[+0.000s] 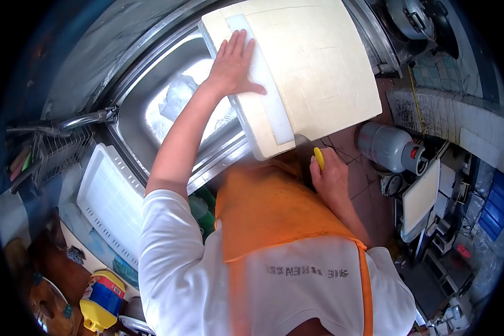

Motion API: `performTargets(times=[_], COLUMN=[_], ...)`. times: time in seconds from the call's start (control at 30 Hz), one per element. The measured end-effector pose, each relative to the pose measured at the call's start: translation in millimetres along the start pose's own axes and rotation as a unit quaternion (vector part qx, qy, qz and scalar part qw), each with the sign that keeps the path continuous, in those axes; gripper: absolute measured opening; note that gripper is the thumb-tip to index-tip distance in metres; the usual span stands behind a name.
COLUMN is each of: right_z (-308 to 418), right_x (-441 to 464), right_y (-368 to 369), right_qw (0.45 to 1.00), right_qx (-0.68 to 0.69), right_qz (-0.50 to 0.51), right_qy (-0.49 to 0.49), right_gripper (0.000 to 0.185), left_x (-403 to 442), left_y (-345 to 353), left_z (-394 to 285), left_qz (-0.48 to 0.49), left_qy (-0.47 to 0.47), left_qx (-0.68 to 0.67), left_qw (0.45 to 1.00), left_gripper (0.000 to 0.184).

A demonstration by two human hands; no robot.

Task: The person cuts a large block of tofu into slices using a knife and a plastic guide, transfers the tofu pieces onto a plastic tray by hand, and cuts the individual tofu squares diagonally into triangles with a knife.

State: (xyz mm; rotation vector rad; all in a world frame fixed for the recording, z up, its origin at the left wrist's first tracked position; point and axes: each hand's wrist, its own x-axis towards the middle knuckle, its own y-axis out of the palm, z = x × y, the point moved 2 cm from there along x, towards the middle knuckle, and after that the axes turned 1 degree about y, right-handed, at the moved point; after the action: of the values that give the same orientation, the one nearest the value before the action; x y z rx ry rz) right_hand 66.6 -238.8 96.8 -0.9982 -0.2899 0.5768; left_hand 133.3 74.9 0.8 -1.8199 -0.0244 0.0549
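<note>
Steel sink (135, 103), rectangular, smooth and shiny, with crumpled translucent plastic (179, 96) in its basin. Across its side, one large cream-coloured slab (325, 67), matt, thick-edged, corners rounded, face marked with faint straight lines. On the slab, near its sink-side edge: one long, narrow, flat white strip (277, 120), smooth. Left hand (232, 67): palm down over the upper part of the strip, fingers slightly fanned, thumb stretched wide across it. Right hand (331, 173): beside the slab's near edge, fingers curled around a yellow-handled tool (318, 159); its dark, blurred end lies by the strip's near end, and contact cannot be told. Worn by the person: orange apron (285, 210), white cloth shirt (173, 252). Left side: white plastic tray (109, 196), shallow, slotted rim; metal wire rack (67, 148); yellow plastic jug (102, 302), blue-and-red label. Right side: rounded grey metal gas cylinder (382, 147), lying sideways in view, beside reddish floor tiles (369, 196).
</note>
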Motion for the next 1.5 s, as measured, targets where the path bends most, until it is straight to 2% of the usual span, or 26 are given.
performTargets(times=[0.37, 0.57, 0.7, 0.87, 0.97, 1.07, 1.17, 1.23, 1.27, 1.37, 1.5], right_z=[-3.6, 5.3, 11.5, 24.8, 36.3, 38.8, 35.5, 38.8, 38.5, 37.6, 49.1], right_x=[29.9, 101.8, 151.8, 214.7, 246.1, 261.4, 259.8, 258.4, 258.6, 263.8, 294.5], right_y=[26.8, 40.8, 50.3, 64.1, 67.3, 68.6, 70.4, 67.3, 68.0, 70.7, 74.8], right_qw=[1.0, 0.998, 0.998, 0.995, 0.996, 0.997, 0.998, 0.999, 0.998, 0.997, 0.994], right_qx=[-0.012, 0.016, -0.021, -0.018, -0.024, -0.028, -0.028, -0.027, -0.027, -0.036, -0.053], right_qz=[0.025, -0.008, 0.007, -0.047, -0.044, -0.041, -0.034, -0.031, -0.039, -0.046, -0.057], right_qy=[-0.015, -0.056, -0.061, -0.089, -0.077, -0.062, -0.037, -0.026, -0.034, -0.053, -0.073], right_gripper=[0.01, 0.01, 0.012, 0.013, 0.013, 0.014, 0.014, 0.014, 0.015, 0.015, 0.016], left_x=[-2.1, -3.0, -3.6, -4.5, -4.2, 9.0, 58.6, 83.5, 96.5, 121.4, 120.1], left_y=[-0.3, -6.2, -9.9, -13.9, -13.5, -25.3, -42.8, -24.2, -17.2, -8.4, -11.4], left_z=[0.7, -0.8, -0.2, 1.0, 1.7, 16.2, 52.7, 83.4, 92.5, 107.4, 109.9], left_qz=[-0.009, -0.001, 0.003, -0.004, -0.038, -0.017, 0.058, -0.185, -0.24, -0.022, -0.016], left_qy=[0.003, -0.001, 0.002, 0.016, 0.023, 0.014, -0.046, -0.005, -0.005, -0.061, -0.05], left_qx=[-0.024, -0.027, -0.029, -0.043, -0.023, -0.071, -0.094, -0.065, -0.044, -0.207, -0.25], left_qw=[1.0, 1.0, 1.0, 0.999, 0.999, 0.997, 0.993, 0.981, 0.97, 0.976, 0.967], left_gripper=[0.13, 0.129, 0.129, 0.131, 0.114, 0.085, 0.064, 0.07, 0.077, 0.084, 0.086])
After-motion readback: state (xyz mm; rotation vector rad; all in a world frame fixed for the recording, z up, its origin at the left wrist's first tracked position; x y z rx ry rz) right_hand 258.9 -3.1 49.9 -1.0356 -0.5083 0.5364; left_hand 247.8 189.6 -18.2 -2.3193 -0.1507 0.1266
